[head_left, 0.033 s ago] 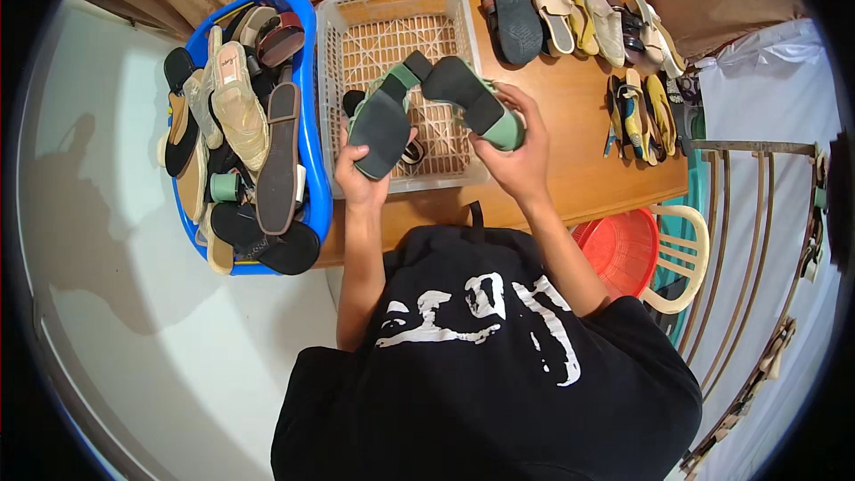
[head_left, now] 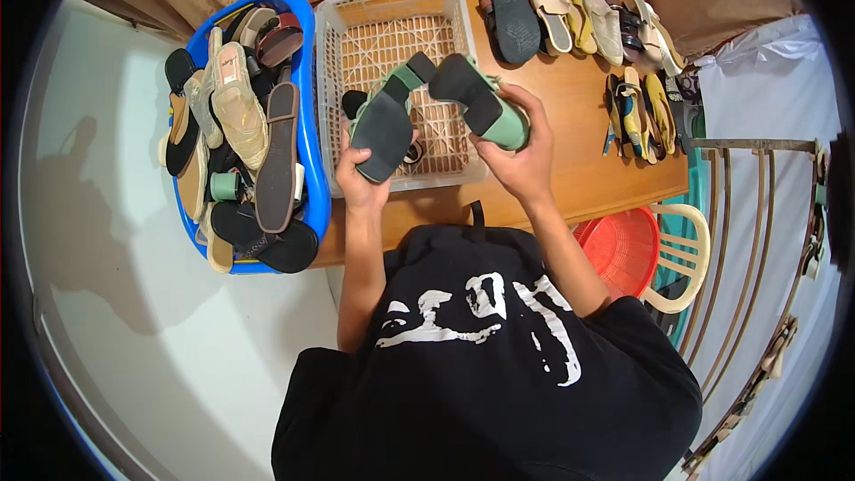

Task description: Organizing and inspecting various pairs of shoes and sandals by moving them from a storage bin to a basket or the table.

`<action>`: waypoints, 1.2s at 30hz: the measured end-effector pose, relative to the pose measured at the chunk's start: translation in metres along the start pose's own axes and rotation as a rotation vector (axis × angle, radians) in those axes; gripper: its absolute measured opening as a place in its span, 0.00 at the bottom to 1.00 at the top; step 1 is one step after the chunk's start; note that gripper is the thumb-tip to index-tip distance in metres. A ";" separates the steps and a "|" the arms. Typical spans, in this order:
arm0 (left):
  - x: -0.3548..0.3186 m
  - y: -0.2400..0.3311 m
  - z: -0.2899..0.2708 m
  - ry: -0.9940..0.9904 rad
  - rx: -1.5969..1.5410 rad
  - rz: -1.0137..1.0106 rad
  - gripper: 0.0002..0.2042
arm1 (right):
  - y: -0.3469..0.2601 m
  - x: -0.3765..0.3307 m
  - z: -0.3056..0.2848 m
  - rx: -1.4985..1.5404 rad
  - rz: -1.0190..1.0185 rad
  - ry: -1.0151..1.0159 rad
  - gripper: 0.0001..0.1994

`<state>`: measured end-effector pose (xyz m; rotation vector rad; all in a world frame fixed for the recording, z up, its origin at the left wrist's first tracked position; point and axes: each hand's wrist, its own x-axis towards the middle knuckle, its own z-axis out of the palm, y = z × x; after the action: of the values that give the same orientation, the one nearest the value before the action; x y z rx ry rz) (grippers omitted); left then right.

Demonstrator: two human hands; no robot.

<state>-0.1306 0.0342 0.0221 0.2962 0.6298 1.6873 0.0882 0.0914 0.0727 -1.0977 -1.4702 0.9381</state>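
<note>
My left hand [head_left: 362, 180] is closed on a green block-heeled sandal [head_left: 385, 135], its black sole facing up and its heel end pointing away from me. In my right hand [head_left: 525, 153] is a second green heeled sandal [head_left: 461, 93], also sole up, with its thick heel between my fingers and thumb. The two sandals come close together at their far ends, over a white plastic crate [head_left: 468, 36]. Dark footwear [head_left: 354, 102] lies in the crate, partly hidden behind my left hand and its sandal.
A blue tub [head_left: 312, 125] heaped with assorted shoes stands left of the crate. On the wooden table [head_left: 570, 125], slippers [head_left: 557, 18] and flats [head_left: 634, 116] are lined up at the back right. Beyond the table's near right edge are a red basket [head_left: 619, 254] and a cream chair [head_left: 686, 254].
The right sandal has tilted slightly, so more of its green heel shows. The left sandal has shifted a little to the right. Both hands keep their hold.
</note>
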 end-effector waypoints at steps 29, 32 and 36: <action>-0.059 -0.103 0.062 -0.007 -0.004 -0.156 0.31 | -0.051 -0.029 -0.095 -0.533 -0.565 -0.535 0.27; -0.058 -0.108 0.058 -0.025 0.007 -0.169 0.32 | -0.052 -0.030 -0.088 -0.510 -0.570 -0.523 0.28; -0.059 -0.107 0.063 0.011 -0.116 -0.207 0.31 | -0.055 -0.035 -0.083 -0.546 -0.582 -0.511 0.29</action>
<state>0.0034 0.0031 0.0232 0.1338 0.5489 1.5201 0.1629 0.0430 0.1292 -0.7292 -2.3977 0.4117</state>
